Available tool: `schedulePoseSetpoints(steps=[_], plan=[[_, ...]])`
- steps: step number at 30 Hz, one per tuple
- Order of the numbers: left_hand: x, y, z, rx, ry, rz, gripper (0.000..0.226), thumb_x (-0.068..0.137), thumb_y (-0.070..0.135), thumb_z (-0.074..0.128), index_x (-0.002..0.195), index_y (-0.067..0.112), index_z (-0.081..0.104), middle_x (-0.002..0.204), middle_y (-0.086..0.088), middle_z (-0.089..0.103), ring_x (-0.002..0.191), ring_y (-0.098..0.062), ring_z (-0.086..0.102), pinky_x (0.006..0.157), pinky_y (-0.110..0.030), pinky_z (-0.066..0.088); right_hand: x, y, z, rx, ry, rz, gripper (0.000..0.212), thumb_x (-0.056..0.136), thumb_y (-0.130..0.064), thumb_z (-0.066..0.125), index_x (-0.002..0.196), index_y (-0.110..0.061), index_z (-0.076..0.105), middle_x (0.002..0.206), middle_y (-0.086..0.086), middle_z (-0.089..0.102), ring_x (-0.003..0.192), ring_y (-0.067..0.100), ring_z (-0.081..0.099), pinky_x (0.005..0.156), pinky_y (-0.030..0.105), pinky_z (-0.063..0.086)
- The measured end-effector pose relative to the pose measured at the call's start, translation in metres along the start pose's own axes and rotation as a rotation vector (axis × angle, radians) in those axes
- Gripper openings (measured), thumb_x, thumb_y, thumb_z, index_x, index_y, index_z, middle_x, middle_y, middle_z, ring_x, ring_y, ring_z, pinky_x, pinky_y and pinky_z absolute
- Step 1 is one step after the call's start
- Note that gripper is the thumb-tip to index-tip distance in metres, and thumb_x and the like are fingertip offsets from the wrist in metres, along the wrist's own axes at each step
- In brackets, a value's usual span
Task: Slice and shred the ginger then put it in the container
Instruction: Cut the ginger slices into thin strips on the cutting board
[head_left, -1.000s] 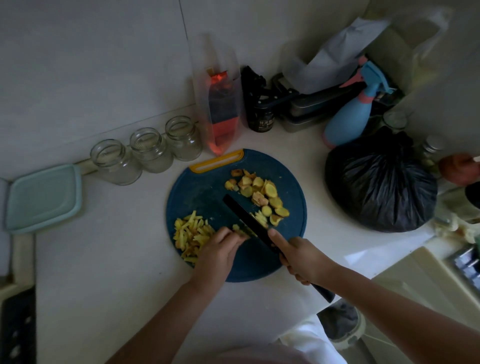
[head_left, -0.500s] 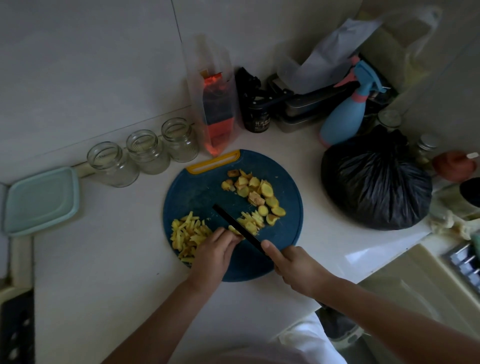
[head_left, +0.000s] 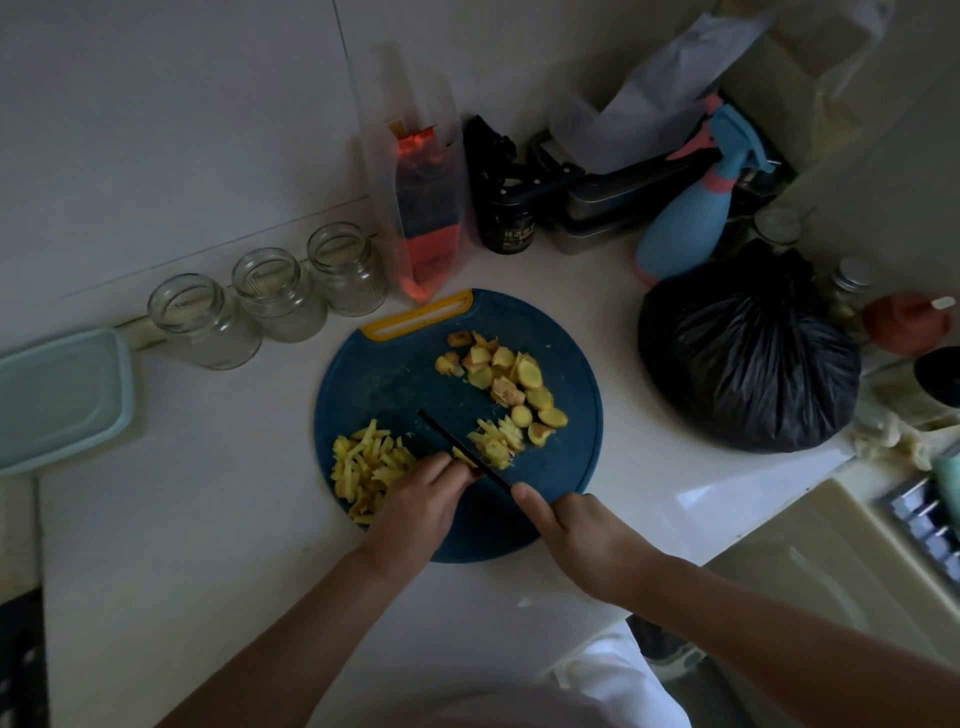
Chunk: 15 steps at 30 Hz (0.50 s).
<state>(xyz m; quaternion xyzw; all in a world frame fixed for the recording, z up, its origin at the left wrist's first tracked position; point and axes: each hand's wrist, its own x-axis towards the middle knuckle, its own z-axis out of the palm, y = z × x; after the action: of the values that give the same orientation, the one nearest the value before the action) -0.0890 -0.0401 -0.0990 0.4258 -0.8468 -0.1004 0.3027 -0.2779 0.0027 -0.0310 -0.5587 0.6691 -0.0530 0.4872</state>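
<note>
A round blue cutting board (head_left: 395, 379) lies on the white counter. Ginger slices (head_left: 498, 374) are heaped at its upper right, and a small fan of cut pieces (head_left: 493, 441) lies just right of the blade. Yellow ginger shreds (head_left: 369, 462) are piled at the board's left. My right hand (head_left: 576, 530) grips a black knife (head_left: 457, 452), its blade edge-down on the board. My left hand (head_left: 421, 499) pinches a small ginger piece (head_left: 462, 456) against the blade's left side with its fingertips. A teal-lidded container (head_left: 57, 400) sits at the far left.
Three empty glass jars (head_left: 270, 296) stand behind the board along the wall. A clear bag with red packaging (head_left: 421, 208), a dark jar (head_left: 511, 228), a blue spray bottle (head_left: 691, 223) and a black plastic bag (head_left: 748, 353) crowd the back right. The counter edge drops off at the lower right.
The knife has turned from lying flatter to standing on its edge and shifted left, leaving freshly cut strips to its right. My left hand stays pinching the ginger piece by the blade.
</note>
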Motion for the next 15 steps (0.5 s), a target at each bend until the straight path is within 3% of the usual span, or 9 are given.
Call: schedulePoseSetpoints(steps=[4, 8, 12, 15], plan=[[0.003, 0.002, 0.0, 0.006, 0.015, 0.006, 0.019, 0.089, 0.011, 0.05, 0.073, 0.01, 0.06, 0.071, -0.002, 0.054, 0.066, -0.011, 0.05, 0.065, -0.019, 0.042, 0.0, -0.007, -0.004, 0.021, -0.032, 0.049, 0.064, 0.096, -0.062, 0.026, 0.064, -0.01, 0.047, 0.065, 0.008, 0.054, 0.054, 0.01, 0.049, 0.062, 0.026, 0.046], [0.003, 0.001, 0.0, -0.01, -0.009, -0.002, 0.022, 0.09, 0.011, 0.048, 0.074, 0.01, 0.064, 0.071, 0.0, 0.054, 0.067, -0.009, 0.05, 0.068, -0.018, 0.043, 0.002, -0.015, -0.015, 0.017, -0.103, 0.093, 0.064, 0.097, -0.063, 0.024, 0.066, -0.011, 0.043, 0.056, 0.004, 0.041, 0.032, 0.004, 0.036, 0.038, 0.011, 0.031], [0.002, 0.0, -0.001, -0.019, -0.032, 0.0, 0.023, 0.09, 0.01, 0.047, 0.074, 0.01, 0.064, 0.071, 0.001, 0.052, 0.067, -0.008, 0.049, 0.068, -0.016, 0.042, 0.005, -0.016, -0.02, -0.015, -0.135, 0.111, 0.067, 0.095, -0.065, 0.022, 0.068, -0.008, 0.045, 0.056, 0.006, 0.041, 0.034, 0.007, 0.036, 0.038, 0.013, 0.033], [0.002, 0.0, -0.001, -0.023, -0.013, 0.001, 0.022, 0.089, 0.008, 0.048, 0.074, 0.009, 0.064, 0.071, 0.0, 0.053, 0.068, -0.009, 0.048, 0.07, -0.017, 0.041, 0.007, -0.016, -0.016, -0.063, -0.088, 0.06, 0.063, 0.098, -0.059, 0.024, 0.06, -0.011, 0.04, 0.058, 0.006, 0.045, 0.044, 0.009, 0.041, 0.048, 0.015, 0.039]])
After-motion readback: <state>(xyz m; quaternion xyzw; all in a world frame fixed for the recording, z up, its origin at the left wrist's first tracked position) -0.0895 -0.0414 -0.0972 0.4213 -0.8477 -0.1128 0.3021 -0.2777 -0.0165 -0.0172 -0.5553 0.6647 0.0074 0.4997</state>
